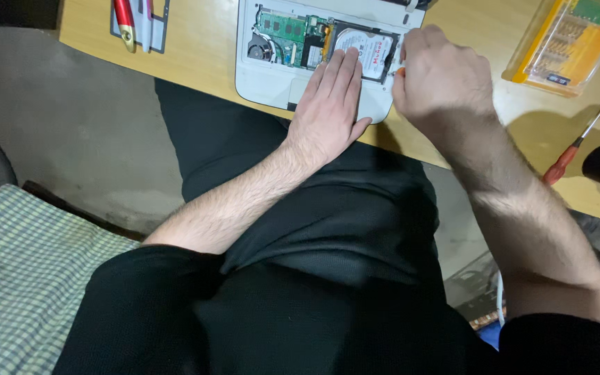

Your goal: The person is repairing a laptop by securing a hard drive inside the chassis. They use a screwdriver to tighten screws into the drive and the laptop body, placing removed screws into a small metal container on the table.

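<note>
A white laptop (267,82) lies upside down on the wooden desk (203,48) with its bottom cover off. A green circuit board (282,29), a small fan and a silver hard drive (366,40) show inside. My left hand (329,104) rests flat, fingers together, on the laptop's near edge and the drive's corner. My right hand (442,76) is closed around a small tool with an orange tip (400,71), at the drive's right side. Most of that tool is hidden in my fist.
An orange-handled screwdriver (585,132) lies at the desk's right. A clear yellow case of screwdriver bits (567,42) sits at the far right. Red-handled tools (128,24) rest on a grey mat at the far left. My black-clothed lap fills the foreground; checked fabric (22,278) lies left.
</note>
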